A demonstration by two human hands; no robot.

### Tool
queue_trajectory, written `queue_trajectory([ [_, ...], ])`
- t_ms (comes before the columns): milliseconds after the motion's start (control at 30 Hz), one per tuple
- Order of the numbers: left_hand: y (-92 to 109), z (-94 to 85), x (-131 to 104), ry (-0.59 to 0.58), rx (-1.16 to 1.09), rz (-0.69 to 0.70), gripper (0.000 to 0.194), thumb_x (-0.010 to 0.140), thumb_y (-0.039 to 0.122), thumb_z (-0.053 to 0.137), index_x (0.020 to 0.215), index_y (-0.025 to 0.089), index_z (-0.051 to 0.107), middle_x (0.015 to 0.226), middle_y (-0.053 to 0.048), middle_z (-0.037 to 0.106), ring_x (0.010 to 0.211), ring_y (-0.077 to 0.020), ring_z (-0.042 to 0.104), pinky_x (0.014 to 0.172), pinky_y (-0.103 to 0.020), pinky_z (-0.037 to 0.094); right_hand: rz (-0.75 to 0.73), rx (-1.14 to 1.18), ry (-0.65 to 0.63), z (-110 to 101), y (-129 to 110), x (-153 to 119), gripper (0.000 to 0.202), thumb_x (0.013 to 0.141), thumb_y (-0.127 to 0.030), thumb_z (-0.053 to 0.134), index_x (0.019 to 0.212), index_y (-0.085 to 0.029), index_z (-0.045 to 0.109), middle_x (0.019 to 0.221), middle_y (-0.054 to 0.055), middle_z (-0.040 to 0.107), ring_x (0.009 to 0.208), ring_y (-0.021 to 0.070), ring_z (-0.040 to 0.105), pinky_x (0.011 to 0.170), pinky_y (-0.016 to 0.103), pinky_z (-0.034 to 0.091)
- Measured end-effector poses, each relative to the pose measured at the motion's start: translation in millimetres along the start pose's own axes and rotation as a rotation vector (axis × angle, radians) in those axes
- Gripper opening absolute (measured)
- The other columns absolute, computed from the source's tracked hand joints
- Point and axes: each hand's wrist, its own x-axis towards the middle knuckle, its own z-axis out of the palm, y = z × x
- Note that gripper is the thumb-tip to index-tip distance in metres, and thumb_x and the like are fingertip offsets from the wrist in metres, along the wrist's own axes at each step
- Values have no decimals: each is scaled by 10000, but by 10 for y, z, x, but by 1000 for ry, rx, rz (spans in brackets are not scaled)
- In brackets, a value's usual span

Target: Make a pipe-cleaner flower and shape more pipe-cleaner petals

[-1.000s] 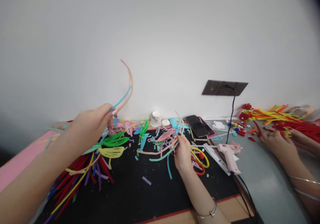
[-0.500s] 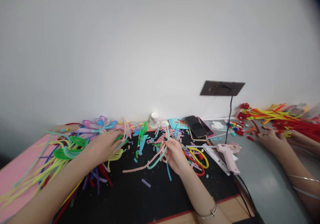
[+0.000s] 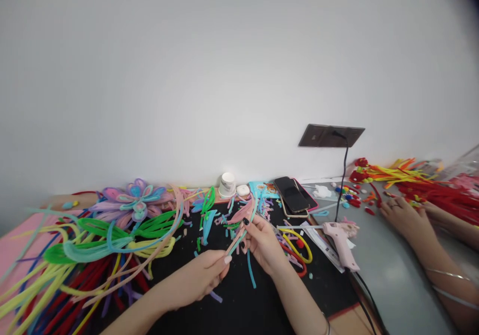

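Pink and mint pipe cleaners (image 3: 235,242) run between my two hands over the black mat (image 3: 179,310). My left hand (image 3: 207,275) pinches their lower part, thumb against fingers. My right hand (image 3: 262,242) pinches them higher up, and the mint one rises above its fingers. Left of my hands lies a pile of pipe cleaners in green (image 3: 157,224), yellow and red. Behind that pile rests a pastel pipe-cleaner flower (image 3: 138,200). A blue pipe cleaner (image 3: 250,270) hangs or lies just below my right hand; I cannot tell which.
A pink glue gun (image 3: 341,245) lies on the right, its cord running to a wall socket (image 3: 331,135). Phones (image 3: 292,195) and a paper cup (image 3: 227,184) stand by the wall. At far right, another person's hands (image 3: 404,220) work beside red pipe cleaners (image 3: 437,195).
My left hand has moved from the pile on the left to the pipe cleaners at my right hand and grips them. My right hand stays nearly in place. The view has shifted slightly.
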Motion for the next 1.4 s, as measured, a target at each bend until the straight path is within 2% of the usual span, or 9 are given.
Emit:
queue_trajectory([
  [200, -86, -149, -1, -227, -359, -161, 460, 742, 641, 505, 710, 208, 352, 502, 108, 252, 413, -33, 139, 377, -158, 65, -82, -28, 184, -101, 2, 62, 212, 722, -314, 709, 730, -159, 566, 518, -34, 555, 417, 79, 529, 429, 168, 463],
  [400, -81, -187, -26, -352, -483, -240, 528, 647, 659, 603, 670, 215, 318, 459, 115, 243, 372, -21, 111, 353, -159, 23, -133, -194, 348, -145, 20, 98, 260, 719, -358, 697, 664, -160, 537, 455, -11, 578, 381, 102, 535, 413, 189, 438],
  [633, -189, -160, 7, -313, -499, -344, 617, 504, 717, 653, 667, 227, 315, 380, 125, 259, 340, -23, 103, 340, -143, -14, -270, -484, 380, -177, 75, 80, 235, 800, -351, 591, 678, -164, 518, 409, -51, 489, 327, 87, 438, 376, 200, 353],
  [733, -227, -168, 13, -305, -498, -347, 620, 495, 722, 654, 667, 225, 327, 375, 124, 270, 336, -20, 102, 342, -135, -18, -288, -539, 419, -172, 78, 79, 250, 800, -354, 573, 653, -171, 486, 434, -63, 448, 325, 73, 391, 353, 193, 280],
  [900, -252, -193, 11, -361, -509, -318, 599, 528, 703, 657, 660, 221, 326, 385, 120, 275, 336, -16, 94, 328, -128, -7, -341, -575, 534, -143, 33, 84, 249, 779, -366, 573, 650, -180, 471, 423, -69, 419, 336, 77, 363, 360, 201, 258],
  [1067, -317, -207, 6, -497, -550, -263, 480, 676, 615, 620, 660, 217, 351, 407, 115, 245, 338, -24, 108, 314, -123, 61, -395, -574, 586, -194, 17, 80, 238, 774, -372, 579, 683, -170, 491, 418, -73, 416, 354, 77, 363, 370, 199, 262],
  [1167, -357, -186, 0, -600, -525, -215, 409, 733, 555, 598, 646, 194, 427, 402, 93, 303, 329, -33, 198, 330, -134, 171, -402, -554, 586, -250, 8, 74, 222, 788, -365, 577, 726, -164, 504, 408, -83, 409, 347, 67, 339, 366, 191, 245],
  [1267, -386, -148, -6, -625, -456, -134, 427, 717, 537, 617, 597, 136, 533, 436, 25, 448, 347, -60, 359, 369, -185, 303, -375, -501, 502, -242, -8, 67, 231, 786, -362, 590, 716, -163, 496, 409, -86, 417, 333, 55, 333, 356, 182, 232],
  [1400, -392, -115, -8, -592, -500, -62, 337, 737, 448, 638, 760, 116, 583, 595, -53, 612, 476, -120, 555, 448, -207, 405, -307, -419, 360, -133, 26, 54, 252, 782, -357, 609, 684, -163, 481, 426, -88, 420, 326, 42, 333, 342, 170, 216],
])
